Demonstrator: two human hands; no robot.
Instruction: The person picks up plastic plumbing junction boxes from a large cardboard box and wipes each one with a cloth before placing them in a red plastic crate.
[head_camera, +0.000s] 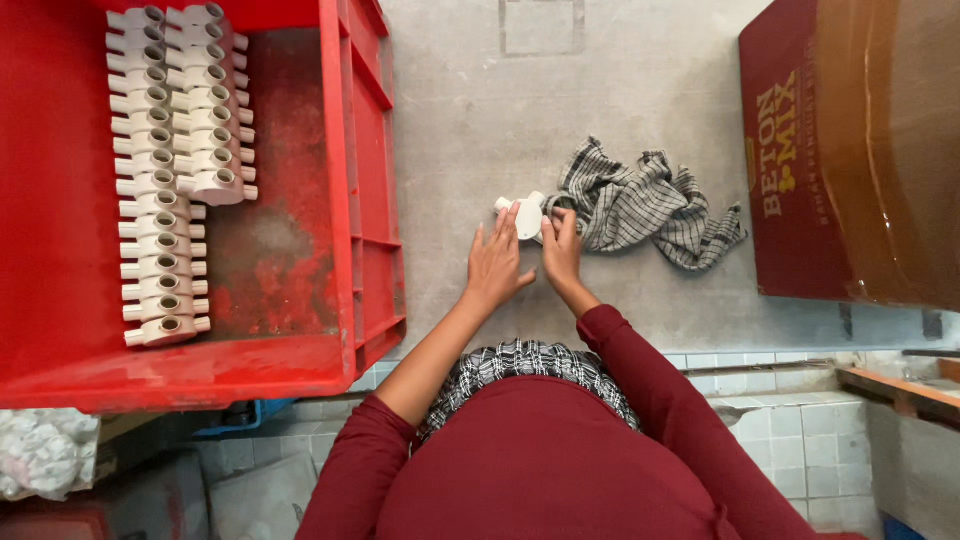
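Both of my hands rest on a small white plastic fitting (524, 214) lying on the grey concrete slab (480, 110). My left hand (497, 262) lies flat with fingers spread, its fingertips on the fitting's near side. My right hand (561, 246) presses the fitting's right side with fingers curled. A crumpled grey checked cloth (640, 205) lies just right of the fitting, touching it. A red plastic crate (360, 180) at the left holds two neat rows of beige pipe fittings (165, 165).
A dark red cardboard box (850, 150) stands at the right edge of the slab. White tiles (790, 420) face the slab's front. A white bag (45, 450) sits under the crate at lower left. I wear dark red sleeves.
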